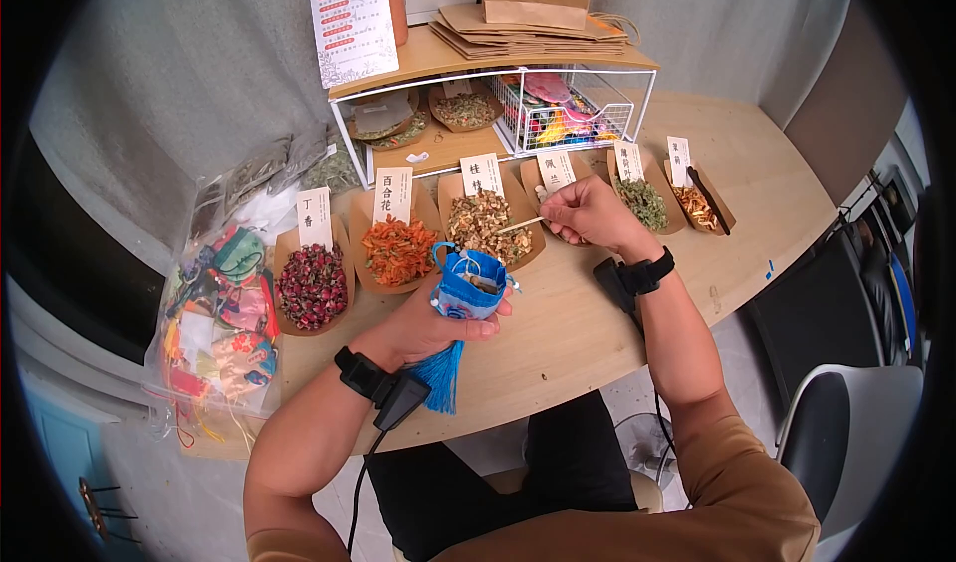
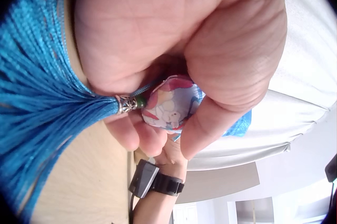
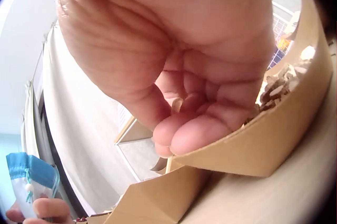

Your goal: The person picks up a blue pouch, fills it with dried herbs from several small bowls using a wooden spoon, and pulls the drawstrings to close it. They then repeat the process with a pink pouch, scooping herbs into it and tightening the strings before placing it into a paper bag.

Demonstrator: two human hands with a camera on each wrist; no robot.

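My left hand (image 1: 438,325) grips a small blue drawstring pouch (image 1: 472,285), its mouth spread and facing up with some contents inside. A blue tassel (image 2: 58,97) hangs from the pouch, joined by a metal cap and a green bead. My right hand (image 1: 590,214) pinches a thin light wooden stick (image 1: 522,224) between thumb and fingers. The stick points left over the tray of pale chopped herbs (image 1: 483,225). In the right wrist view my right hand (image 3: 184,66) is at the rim of a brown paper tray (image 3: 263,145) holding sliced brown pieces (image 3: 279,88).
Labelled paper trays hold dark red buds (image 1: 313,285), orange petals (image 1: 398,250), green herbs (image 1: 643,204) and thin slices (image 1: 697,207). A plastic bag of colourful pouches (image 1: 224,333) lies left. Behind stand a shelf (image 1: 408,72) and a white wire basket (image 1: 609,124).
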